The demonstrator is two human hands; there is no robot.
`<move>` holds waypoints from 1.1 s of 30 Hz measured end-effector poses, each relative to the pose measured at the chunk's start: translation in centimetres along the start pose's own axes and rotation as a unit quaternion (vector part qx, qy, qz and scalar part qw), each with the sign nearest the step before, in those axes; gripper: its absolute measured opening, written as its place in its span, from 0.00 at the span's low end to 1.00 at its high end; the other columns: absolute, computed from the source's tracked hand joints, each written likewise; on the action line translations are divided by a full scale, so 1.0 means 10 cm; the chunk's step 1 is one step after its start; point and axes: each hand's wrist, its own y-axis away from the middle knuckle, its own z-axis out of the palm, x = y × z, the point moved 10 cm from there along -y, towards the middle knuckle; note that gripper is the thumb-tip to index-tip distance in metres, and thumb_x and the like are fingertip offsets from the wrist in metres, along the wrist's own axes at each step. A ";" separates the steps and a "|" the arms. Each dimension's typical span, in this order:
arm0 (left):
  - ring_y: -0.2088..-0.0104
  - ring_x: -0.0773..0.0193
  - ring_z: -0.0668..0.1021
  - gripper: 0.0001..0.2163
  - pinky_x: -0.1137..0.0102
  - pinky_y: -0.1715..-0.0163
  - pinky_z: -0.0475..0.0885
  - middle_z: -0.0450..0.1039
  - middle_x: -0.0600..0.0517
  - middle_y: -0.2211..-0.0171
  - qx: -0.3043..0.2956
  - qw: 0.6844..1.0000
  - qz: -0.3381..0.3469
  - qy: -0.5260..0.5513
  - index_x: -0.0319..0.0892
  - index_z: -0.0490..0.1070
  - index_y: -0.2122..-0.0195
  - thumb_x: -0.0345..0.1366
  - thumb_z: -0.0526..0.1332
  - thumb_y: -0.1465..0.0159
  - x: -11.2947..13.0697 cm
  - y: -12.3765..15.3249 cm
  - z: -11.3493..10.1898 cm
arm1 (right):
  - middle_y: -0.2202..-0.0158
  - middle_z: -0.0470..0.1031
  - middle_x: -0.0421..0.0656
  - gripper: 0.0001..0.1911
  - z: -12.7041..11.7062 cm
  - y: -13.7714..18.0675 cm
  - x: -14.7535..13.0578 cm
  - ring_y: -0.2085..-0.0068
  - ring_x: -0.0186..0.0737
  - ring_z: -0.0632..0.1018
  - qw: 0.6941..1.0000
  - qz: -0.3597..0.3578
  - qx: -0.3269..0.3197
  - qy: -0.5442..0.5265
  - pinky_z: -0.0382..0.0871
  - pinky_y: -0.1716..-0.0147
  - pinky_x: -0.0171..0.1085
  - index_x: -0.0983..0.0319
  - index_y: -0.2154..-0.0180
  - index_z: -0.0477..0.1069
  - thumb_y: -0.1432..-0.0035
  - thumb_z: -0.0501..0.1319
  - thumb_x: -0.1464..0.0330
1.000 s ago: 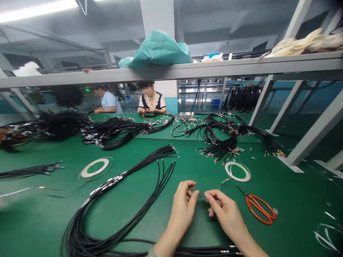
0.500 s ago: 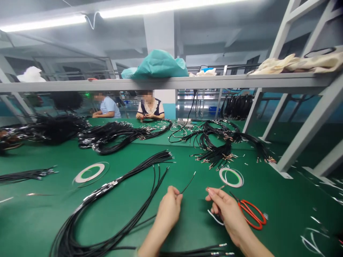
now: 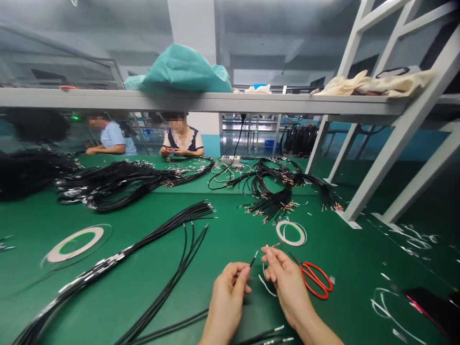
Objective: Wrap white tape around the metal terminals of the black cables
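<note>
My left hand (image 3: 230, 299) pinches a black cable (image 3: 253, 260) close to its end, whose pale tip points up toward my right hand. The rest of that cable trails away to the lower left. My right hand (image 3: 285, 282) has thumb and forefinger pressed on the end of a thin copper-coloured tape (image 3: 276, 245). Just beyond it lies a flat tape roll (image 3: 279, 234) with a green inner ring. A narrow white strip (image 3: 266, 286) curls below the right fingers. Beside that hand rest scissors (image 3: 325, 289) with red handles. The two fingertips are close together but apart.
A long bundle of black cables (image 3: 143, 239) curves across the left, near a second tape roll (image 3: 57, 251). More cable heaps (image 3: 118, 179) lie at the back. A grey shelf (image 3: 251, 103) spans above, its legs at right. Two people sit beyond the table.
My left hand has come nearer to the right one and grips closer to the cable's tip. The view has turned to the right.
</note>
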 end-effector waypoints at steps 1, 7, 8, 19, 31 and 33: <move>0.77 0.65 0.74 0.14 0.73 0.75 0.67 0.71 0.52 0.74 -0.002 1.000 0.002 -0.002 0.39 0.73 0.65 0.45 0.56 0.37 0.01 0.01 0.00 | 0.72 0.72 0.40 0.18 0.02 0.02 0.00 0.80 0.29 0.64 1.000 0.004 -0.002 0.009 0.61 0.79 0.32 0.63 0.62 0.75 0.47 0.64 0.55; 0.77 0.65 0.73 0.13 0.72 0.72 0.67 0.68 0.54 0.76 0.000 0.999 0.042 -0.030 0.41 0.74 0.70 0.43 0.55 0.36 0.13 0.02 0.02 | 0.84 0.60 0.34 0.18 0.17 0.10 -0.03 0.82 0.29 0.60 0.997 0.001 -0.030 0.075 0.52 0.83 0.30 0.64 0.68 0.77 0.49 0.66 0.55; 0.77 0.65 0.73 0.13 0.72 0.71 0.67 0.68 0.54 0.76 0.001 0.999 0.045 -0.029 0.41 0.73 0.71 0.42 0.55 0.36 0.13 0.02 0.02 | 0.84 0.62 0.34 0.17 0.18 0.10 -0.03 0.82 0.29 0.60 0.996 -0.002 -0.035 0.077 0.52 0.83 0.30 0.64 0.69 0.77 0.50 0.66 0.55; 0.83 0.71 0.67 0.15 0.75 0.78 0.62 0.68 0.56 0.78 -0.041 0.998 -0.005 0.037 0.39 0.70 0.71 0.45 0.55 0.36 -0.03 -0.01 0.11 | 0.71 0.75 0.41 0.16 0.15 0.11 -0.08 0.75 0.35 0.70 0.989 -0.031 -0.068 0.125 0.65 0.74 0.34 0.62 0.64 0.79 0.49 0.67 0.57; 0.87 0.75 0.62 0.17 0.77 0.85 0.54 0.66 0.56 0.80 -0.071 0.994 -0.047 0.062 0.37 0.70 0.72 0.48 0.56 0.38 -0.07 -0.03 0.15 | 0.81 0.63 0.34 0.15 0.17 0.10 -0.08 0.79 0.29 0.60 0.987 -0.027 -0.103 0.117 0.52 0.79 0.31 0.63 0.64 0.77 0.43 0.62 0.58; 0.87 0.75 0.62 0.17 0.77 0.85 0.53 0.66 0.56 0.80 -0.074 0.994 -0.053 0.057 0.36 0.71 0.71 0.48 0.56 0.38 -0.08 -0.02 0.16 | 0.82 0.59 0.33 0.15 0.18 0.09 -0.11 0.80 0.29 0.57 0.988 -0.037 -0.101 0.115 0.49 0.81 0.31 0.63 0.66 0.77 0.43 0.62 0.58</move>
